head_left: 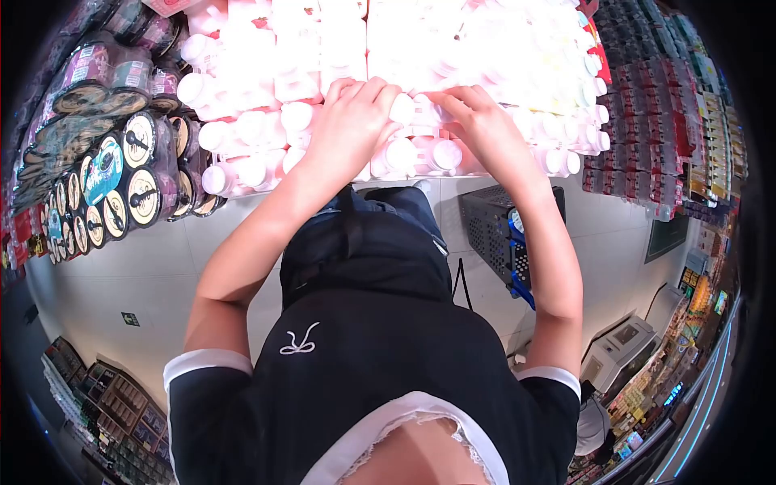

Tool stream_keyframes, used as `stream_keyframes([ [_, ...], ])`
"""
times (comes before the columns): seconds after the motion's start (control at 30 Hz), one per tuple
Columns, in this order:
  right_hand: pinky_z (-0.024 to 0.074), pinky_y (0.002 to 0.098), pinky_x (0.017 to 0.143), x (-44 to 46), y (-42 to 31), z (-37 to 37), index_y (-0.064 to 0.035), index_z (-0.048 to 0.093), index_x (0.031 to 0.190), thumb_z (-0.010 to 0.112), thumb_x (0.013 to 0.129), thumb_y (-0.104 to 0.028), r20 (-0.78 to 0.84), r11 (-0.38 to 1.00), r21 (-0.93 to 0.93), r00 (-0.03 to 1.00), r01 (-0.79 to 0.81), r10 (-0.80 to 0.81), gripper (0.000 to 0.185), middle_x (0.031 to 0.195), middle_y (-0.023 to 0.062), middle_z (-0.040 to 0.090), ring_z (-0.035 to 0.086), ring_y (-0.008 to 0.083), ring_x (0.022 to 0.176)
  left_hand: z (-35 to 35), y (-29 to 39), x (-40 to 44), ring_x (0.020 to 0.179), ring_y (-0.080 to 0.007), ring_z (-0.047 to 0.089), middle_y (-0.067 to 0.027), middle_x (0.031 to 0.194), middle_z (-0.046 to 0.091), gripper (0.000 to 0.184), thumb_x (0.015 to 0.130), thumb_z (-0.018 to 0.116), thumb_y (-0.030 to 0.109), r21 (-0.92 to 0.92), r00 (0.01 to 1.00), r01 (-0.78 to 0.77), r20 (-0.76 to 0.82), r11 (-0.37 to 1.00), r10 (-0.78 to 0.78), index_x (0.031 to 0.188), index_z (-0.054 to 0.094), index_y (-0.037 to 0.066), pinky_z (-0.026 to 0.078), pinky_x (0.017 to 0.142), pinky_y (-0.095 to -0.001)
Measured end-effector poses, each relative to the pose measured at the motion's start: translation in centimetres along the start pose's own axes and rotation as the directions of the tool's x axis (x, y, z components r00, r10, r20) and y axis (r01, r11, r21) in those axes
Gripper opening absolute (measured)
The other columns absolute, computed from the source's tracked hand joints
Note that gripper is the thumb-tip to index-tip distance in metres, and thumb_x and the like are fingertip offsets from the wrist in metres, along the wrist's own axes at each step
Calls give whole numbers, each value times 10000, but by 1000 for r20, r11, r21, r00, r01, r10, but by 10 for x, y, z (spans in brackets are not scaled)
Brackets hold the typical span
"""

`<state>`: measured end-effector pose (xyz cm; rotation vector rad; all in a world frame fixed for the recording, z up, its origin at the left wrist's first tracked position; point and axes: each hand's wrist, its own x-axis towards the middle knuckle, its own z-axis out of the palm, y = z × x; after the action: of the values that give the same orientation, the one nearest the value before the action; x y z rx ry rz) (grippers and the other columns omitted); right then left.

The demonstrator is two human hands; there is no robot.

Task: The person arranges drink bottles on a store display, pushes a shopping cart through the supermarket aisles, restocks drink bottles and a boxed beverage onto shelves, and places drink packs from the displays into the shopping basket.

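Observation:
Pale pink bottles with white caps stand in packed rows on a brightly lit display (323, 61). My left hand (347, 125) is closed, its fingers curled over the side of a white-capped bottle (402, 109) in the front rows. My right hand (485, 125) comes from the other side, with bent fingers and thumb closed about the neighbouring bottle top (440, 111). Glare washes out the labels, and the fingers partly hide both bottles. Below the hands, more round caps (446, 153) line the display's front edge.
Stacked round-lidded cups (137, 198) fill the left side. Red-and-clear packs (647, 129) are stacked at the right. A dark perforated basket (489, 222) sits on the floor by my legs. Shelves of goods (121, 396) stand further back, and a person (594, 420) is at the lower right.

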<state>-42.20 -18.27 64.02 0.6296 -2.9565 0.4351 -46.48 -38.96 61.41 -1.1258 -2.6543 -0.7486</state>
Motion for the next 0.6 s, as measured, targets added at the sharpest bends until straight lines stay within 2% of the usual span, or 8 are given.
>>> stream_keyframes([
  [0.13, 488, 334, 780, 1, 4, -1, -30, 573, 1068, 593, 654, 6, 16, 999, 32, 1000, -10, 10, 417, 957, 72, 565, 547, 224, 930, -8, 2, 6, 949, -236, 547, -52, 1025, 582, 387, 713, 683, 136, -36, 994, 45, 103, 998, -42, 1073, 553, 80, 345, 880, -358],
  [0.33, 490, 328, 764, 1, 6, 3, -32, 576, 1066, 590, 665, -5, 22, 995, 85, 998, -55, 54, 402, 905, 70, 553, 548, 216, 908, -10, 9, 8, 936, -238, 534, -58, 1064, 583, 391, 710, 666, 102, -107, 994, 85, 77, 991, -77, 1086, 564, 77, 346, 877, -370],
  [0.43, 481, 329, 786, -6, 10, 16, -33, 568, 1084, 594, 682, -16, -62, 996, 75, 997, -45, 50, 403, 947, 77, 554, 540, 224, 929, -13, 15, 10, 945, -240, 526, -65, 1069, 580, 404, 715, 651, 89, -72, 994, 50, 96, 996, -43, 1108, 556, 72, 349, 876, -367],
  [0.5, 465, 333, 820, -12, 12, 19, -39, 556, 1111, 610, 704, -36, -210, 982, 181, 978, 47, -8, 410, 1005, 87, 552, 524, 239, 964, -16, 26, 13, 956, -250, 524, -75, 1081, 573, 429, 719, 646, 83, -24, 991, 33, 132, 999, -30, 1134, 542, 59, 362, 871, -360],
  [0.53, 448, 344, 851, -15, 15, 16, -56, 550, 1127, 623, 722, -54, -180, 959, 276, 984, 58, -8, 411, 1062, 95, 543, 508, 253, 1002, -18, 35, 13, 966, -255, 521, -78, 1084, 571, 444, 720, 647, 88, 54, 989, 66, 131, 996, -73, 1148, 535, 60, 372, 864, -358],
  [0.57, 448, 344, 851, -18, 21, 5, -56, 550, 1127, 623, 722, -54, -191, 963, 260, 981, 69, -19, 411, 1062, 95, 543, 508, 253, 1002, -19, 45, 12, 977, -260, 517, -81, 1087, 569, 459, 721, 648, 93, 132, 985, 102, 126, 986, -119, 1162, 529, 61, 381, 858, -357],
  [0.6, 446, 348, 853, -23, 24, -10, -65, 551, 1127, 624, 727, -56, -255, 972, 224, 967, 72, -13, 406, 1071, 93, 540, 505, 258, 1011, -26, 59, 15, 1012, -257, 506, -92, 1098, 565, 482, 722, 653, 107, 114, 991, 93, 81, 989, -103, 1182, 518, 57, 397, 846, -356],
])
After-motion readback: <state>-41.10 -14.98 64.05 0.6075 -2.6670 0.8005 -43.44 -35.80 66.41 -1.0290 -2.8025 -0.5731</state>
